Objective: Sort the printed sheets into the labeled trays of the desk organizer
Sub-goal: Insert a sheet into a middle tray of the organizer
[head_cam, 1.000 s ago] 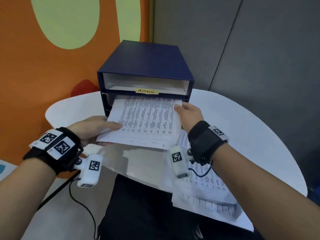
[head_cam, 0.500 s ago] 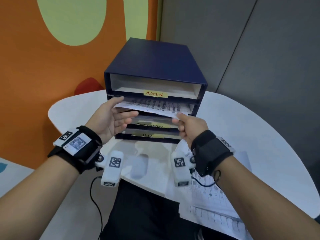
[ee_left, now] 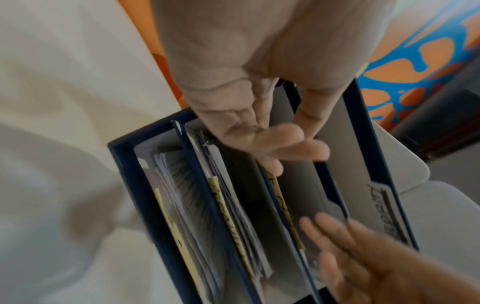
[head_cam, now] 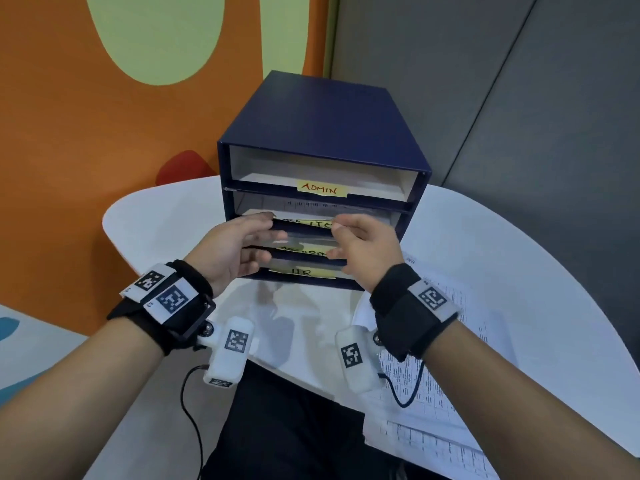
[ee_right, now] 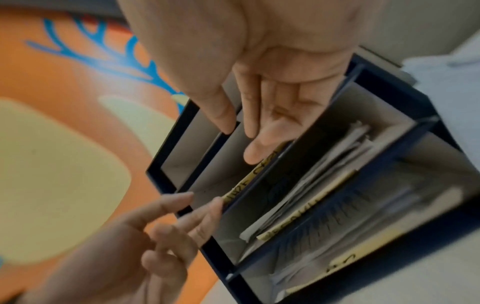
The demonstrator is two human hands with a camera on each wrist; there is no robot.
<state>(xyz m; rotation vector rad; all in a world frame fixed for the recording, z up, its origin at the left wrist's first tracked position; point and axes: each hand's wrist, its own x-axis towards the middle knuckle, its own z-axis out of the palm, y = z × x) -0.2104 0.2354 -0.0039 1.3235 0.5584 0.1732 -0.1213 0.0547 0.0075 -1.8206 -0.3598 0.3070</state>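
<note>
The dark blue desk organizer (head_cam: 322, 119) stands on the white table (head_cam: 502, 258); its trays carry yellow labels, the top one ADMIN (head_cam: 320, 188) and the bottom one HR (head_cam: 302, 271). A printed sheet (head_cam: 311, 204) lies inside the second tray. My left hand (head_cam: 239, 247) hovers before the left front of the trays, fingers straight, holding nothing. My right hand (head_cam: 363, 244) hovers before the right front, fingers relaxed and empty. The left wrist view shows my left hand's fingers (ee_left: 275, 142) extended over the trays (ee_left: 197, 185). The right wrist view shows my right hand's fingers (ee_right: 259, 133) loose.
A pile of printed sheets (head_cam: 436, 375) lies on the table at my right, overhanging the near edge. The lower trays hold papers (ee_right: 324, 174). An orange and green wall (head_cam: 104, 133) rises at the left, a grey panel (head_cam: 519, 81) behind. My dark lap (head_cam: 287, 427) is below the table.
The sheet slid fully into the second tray. Both hands let go of it and now hover empty just in front of the organizer.
</note>
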